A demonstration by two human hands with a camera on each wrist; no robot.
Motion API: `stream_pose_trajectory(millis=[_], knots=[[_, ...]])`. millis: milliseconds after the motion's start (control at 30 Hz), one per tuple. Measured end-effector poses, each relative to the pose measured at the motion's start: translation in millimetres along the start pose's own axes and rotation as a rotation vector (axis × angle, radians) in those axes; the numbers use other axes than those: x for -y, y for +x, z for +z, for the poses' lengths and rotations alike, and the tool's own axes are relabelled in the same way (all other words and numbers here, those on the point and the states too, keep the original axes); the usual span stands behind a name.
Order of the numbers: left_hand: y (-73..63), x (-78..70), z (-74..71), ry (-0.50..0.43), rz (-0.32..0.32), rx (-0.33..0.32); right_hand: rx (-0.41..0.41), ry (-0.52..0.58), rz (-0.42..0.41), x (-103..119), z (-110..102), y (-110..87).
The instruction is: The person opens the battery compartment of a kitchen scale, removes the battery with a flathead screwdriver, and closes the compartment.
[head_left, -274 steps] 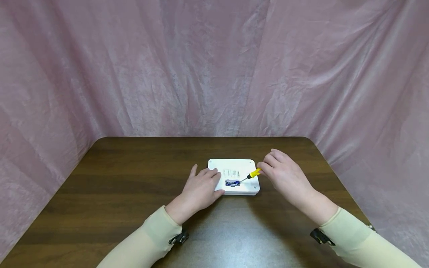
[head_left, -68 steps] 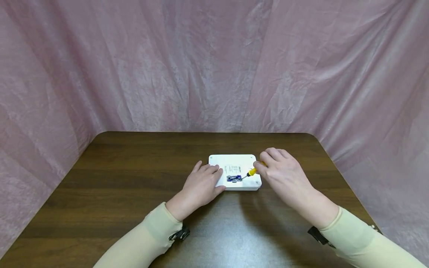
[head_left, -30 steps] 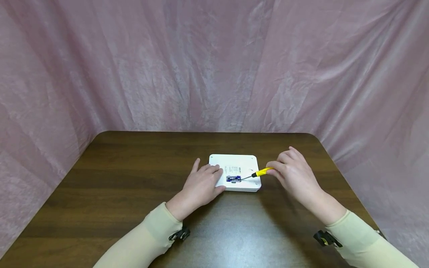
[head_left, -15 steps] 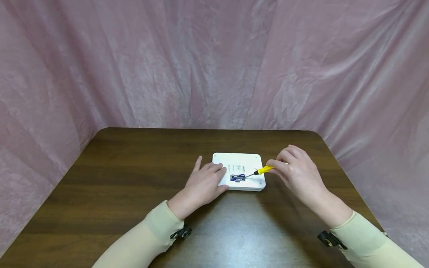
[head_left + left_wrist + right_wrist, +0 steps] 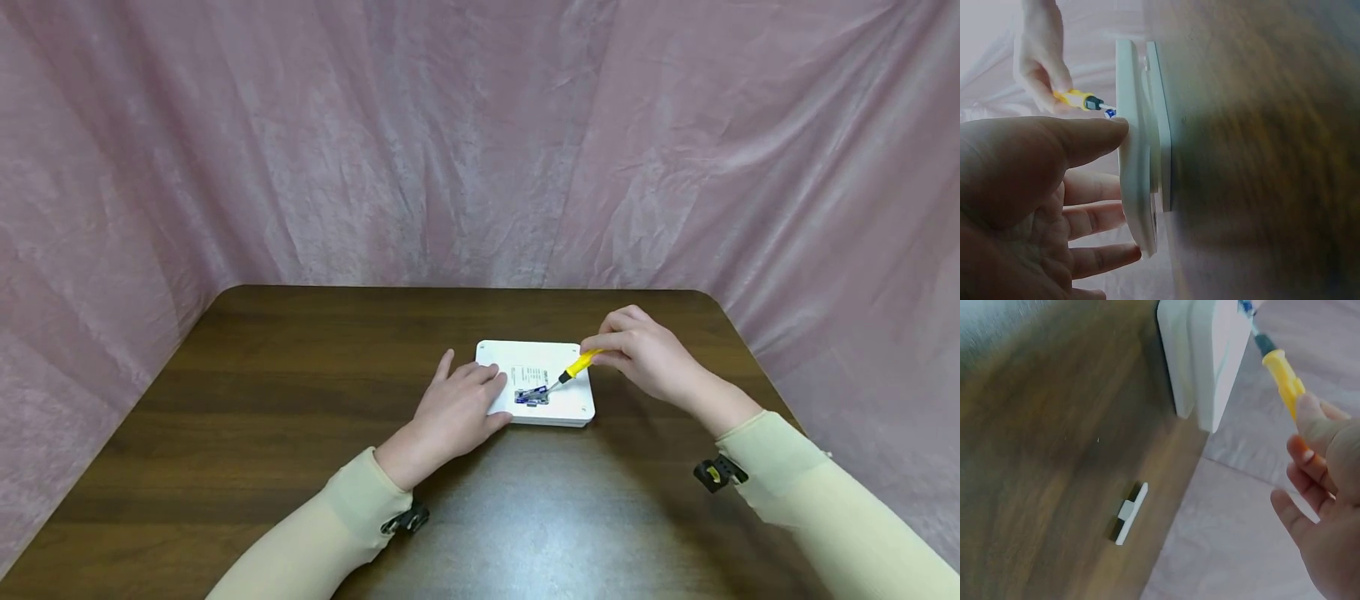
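A flat white device [image 5: 566,406] with a printed label lies on the table, its battery compartment facing up. Inside are blue batteries [image 5: 531,395]; one sits tilted, its right end raised. In the left wrist view a blue battery end [image 5: 1110,114] sticks out above the device's surface. My right hand [image 5: 645,354] pinches a yellow screwdriver [image 5: 581,364] by its handle, and the tip meets the compartment's right end. My left hand [image 5: 453,410] rests on the device's left side with fingers extended, the thumb [image 5: 1100,134] along its near edge.
A small white cover with a tab [image 5: 1132,514] lies on the wooden table [image 5: 300,417], seen in the right wrist view. Pink curtains [image 5: 405,150] hang behind the table and at both sides.
My right hand has shifted left and up, so the screwdriver stands steeper. One battery has gone from lying flat to tilting up at its right end. My left hand stays on the device.
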State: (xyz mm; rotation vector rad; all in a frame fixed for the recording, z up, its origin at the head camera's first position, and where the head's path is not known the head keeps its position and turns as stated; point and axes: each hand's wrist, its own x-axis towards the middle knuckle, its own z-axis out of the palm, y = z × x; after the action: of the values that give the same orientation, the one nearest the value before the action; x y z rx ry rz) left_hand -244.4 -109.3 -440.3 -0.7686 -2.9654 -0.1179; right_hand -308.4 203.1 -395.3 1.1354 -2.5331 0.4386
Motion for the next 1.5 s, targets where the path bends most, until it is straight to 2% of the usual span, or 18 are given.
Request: stream_pose_trajectory(millis=[200, 367, 567, 767, 1033, 1333, 1500], knots=[[0.8, -3.0, 0.9, -0.007, 0.003, -0.004, 0.094, 0.098, 0.072, -13.1, 4.3, 2.3], [0.6, -4.5, 1.7, -0.013, 0.005, -0.001, 0.115, 0.121, 0.163, -13.4, 6.3, -4.6], [-0.4, -2.1, 0.3, 0.001, 0.007, 0.001, 0.047, 0.077, 0.215, -10.0, 4.8, -15.8], [-1.8, -1.1, 3.4, 0.005, -0.009, 0.016, -0.017, 0.044, 0.220, -5.9, 2.3, -23.9], [-1.8, -1.0, 5.4, 0.008, -0.005, 0.000, -0.097, 0.042, 0.249, -3.8, -0.8, -40.0], [0.5, -0.6, 5.9, 0.019, -0.008, 0.001, -0.213, -0.011, 0.351, -0.5, -3.2, -55.6], [2.4, 0.1, 8.7, 0.032, -0.005, -0.019, -0.258, -0.053, 0.411, -1.2, -4.7, -64.2]])
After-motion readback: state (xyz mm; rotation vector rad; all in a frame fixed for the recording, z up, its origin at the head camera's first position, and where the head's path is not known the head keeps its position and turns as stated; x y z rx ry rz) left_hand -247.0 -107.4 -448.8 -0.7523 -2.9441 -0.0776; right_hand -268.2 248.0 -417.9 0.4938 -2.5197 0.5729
